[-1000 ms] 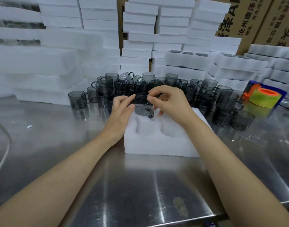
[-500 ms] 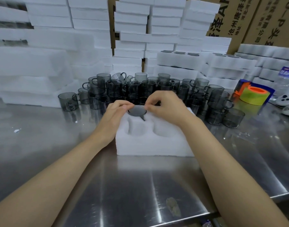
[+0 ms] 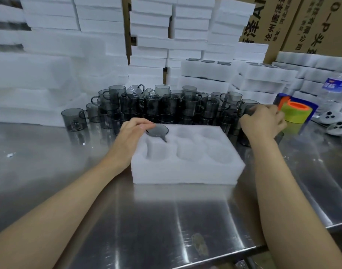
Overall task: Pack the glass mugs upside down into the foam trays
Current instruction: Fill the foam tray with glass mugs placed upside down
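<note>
A white foam tray (image 3: pixel 187 171) with several round pockets lies on the steel table in front of me. One smoky glass mug (image 3: pixel 157 131) sits upside down in the far left pocket, its base up and its handle pointing toward me. My left hand (image 3: pixel 130 133) rests on the tray's left edge, its fingertips touching that mug's base. My right hand (image 3: pixel 263 121) is out at the right end of the cluster of grey glass mugs (image 3: pixel 166 107), fingers curled round a mug (image 3: pixel 247 109) there.
Stacks of white foam trays (image 3: pixel 150 35) and cardboard boxes (image 3: pixel 302 22) fill the back. A yellow and orange tape roll (image 3: pixel 297 111), a water bottle (image 3: pixel 334 90) and two white controllers (image 3: pixel 333 121) lie at the right. The table's front edge (image 3: pixel 224 255) is close.
The mug went down into the far left pocket. My right hand let go of it and moved right to a mug at the cluster's right end. My left hand stayed at the tray.
</note>
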The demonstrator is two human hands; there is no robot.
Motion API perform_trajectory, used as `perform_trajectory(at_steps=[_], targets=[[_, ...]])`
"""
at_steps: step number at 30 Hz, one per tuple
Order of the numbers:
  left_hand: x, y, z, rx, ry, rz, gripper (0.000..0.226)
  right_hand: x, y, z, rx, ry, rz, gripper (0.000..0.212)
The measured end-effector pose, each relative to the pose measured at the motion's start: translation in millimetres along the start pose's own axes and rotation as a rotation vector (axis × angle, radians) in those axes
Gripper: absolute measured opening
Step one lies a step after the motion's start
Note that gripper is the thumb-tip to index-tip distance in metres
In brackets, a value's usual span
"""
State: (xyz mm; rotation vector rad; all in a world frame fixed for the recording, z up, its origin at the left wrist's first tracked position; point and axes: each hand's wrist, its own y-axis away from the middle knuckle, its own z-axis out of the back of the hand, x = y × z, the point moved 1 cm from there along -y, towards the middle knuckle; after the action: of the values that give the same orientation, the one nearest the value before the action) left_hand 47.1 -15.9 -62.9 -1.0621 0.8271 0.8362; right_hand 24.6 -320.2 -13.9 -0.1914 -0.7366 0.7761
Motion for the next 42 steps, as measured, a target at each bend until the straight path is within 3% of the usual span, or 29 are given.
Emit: perform_trajectory(at_steps=[6, 8, 10, 12, 14, 18, 22, 31, 36, 39, 42], targets=[[0, 1, 1, 0.005, -0.019, 0.003, 0.046, -1, -6, 4, -0.093, -0.103, 0.013, 0.024], [0, 1, 1, 0.01, -0.028, -0.01, 0.042, 8, -3, 13, -0.192, -0.366, 0.119, 0.02], [1, 2, 1, 0.015, -0.033, -0.023, 0.039, 24, 5, 23, -0.235, -0.807, 0.272, 0.016], [2, 2, 2, 0.02, -0.029, -0.026, 0.037, 40, 17, 27, -0.148, -1.165, 0.327, 0.009], [2, 2, 2, 0.022, -0.026, -0.024, 0.036, 54, 29, 20, 0.061, -1.339, 0.313, 0.008], [3, 1, 2, 0.018, -0.029, -0.024, 0.039, 68, 47, -7, 0.503, -1.229, 0.264, 0.008], [6, 0, 3, 0.014, -0.048, -0.025, 0.046, 62, 52, -18, 0.706, -1.031, 0.32, 0.018], [7, -1, 3, 0.024, -0.034, -0.032, 0.043, 59, 50, -13, 0.763, -1.09, 0.234, 0.03], [6, 0, 3, 0.031, -0.03, -0.031, 0.04, 61, 54, -12, 0.888, -1.208, 0.253, 0.02], [6, 0, 3, 0.033, -0.035, -0.032, 0.04, 62, 57, -14, 0.78, -1.024, 0.368, 0.019], [6, 0, 3, 0.03, -0.042, -0.033, 0.041, 62, 62, -18, 0.695, -0.752, 0.502, 0.044]])
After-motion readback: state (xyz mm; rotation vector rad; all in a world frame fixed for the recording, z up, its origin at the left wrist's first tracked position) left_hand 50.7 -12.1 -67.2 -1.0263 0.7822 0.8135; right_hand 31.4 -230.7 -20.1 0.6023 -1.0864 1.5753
